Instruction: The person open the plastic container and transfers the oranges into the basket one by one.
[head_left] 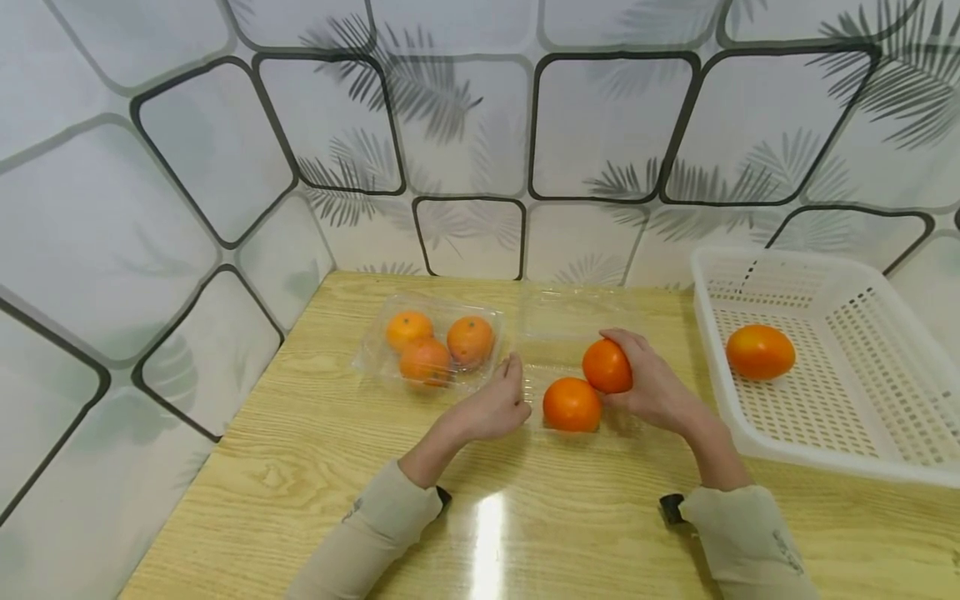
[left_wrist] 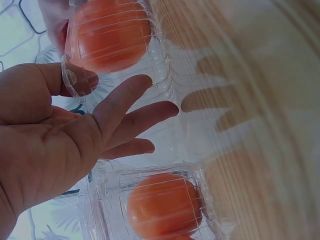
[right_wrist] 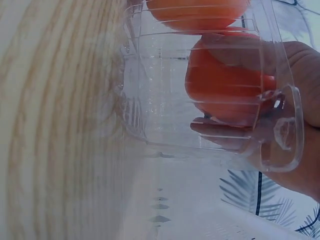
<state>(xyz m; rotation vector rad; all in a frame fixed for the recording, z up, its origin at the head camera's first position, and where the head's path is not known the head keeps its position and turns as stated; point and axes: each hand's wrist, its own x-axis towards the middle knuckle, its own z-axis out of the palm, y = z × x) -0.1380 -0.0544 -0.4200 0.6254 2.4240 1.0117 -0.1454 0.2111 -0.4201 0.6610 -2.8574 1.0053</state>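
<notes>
My right hand (head_left: pixel 651 387) holds a smooth orange-red tomato (head_left: pixel 607 366) over the right part of an open clear plastic clamshell box (head_left: pixel 534 379). A second tomato (head_left: pixel 572 405) sits in the box's front part, right beside the held one. In the right wrist view, fingers and thumb curve round the held tomato (right_wrist: pixel 225 85) behind the clear wall. My left hand (head_left: pixel 491 407) is at the box's left edge. The left wrist view shows its fingers (left_wrist: pixel 150 117) fairly straight along the box's outside, the thumb behind a clear corner tab, with no fruit held.
Left of the left hand stands another clear box (head_left: pixel 367 354) with several orange fruits, among them an orange (head_left: pixel 408 328). At right, a white perforated basket (head_left: pixel 825 408) holds one tomato (head_left: pixel 760 352). A patterned wall (head_left: pixel 472 242) borders the wooden table (head_left: pixel 300 467) behind and at left.
</notes>
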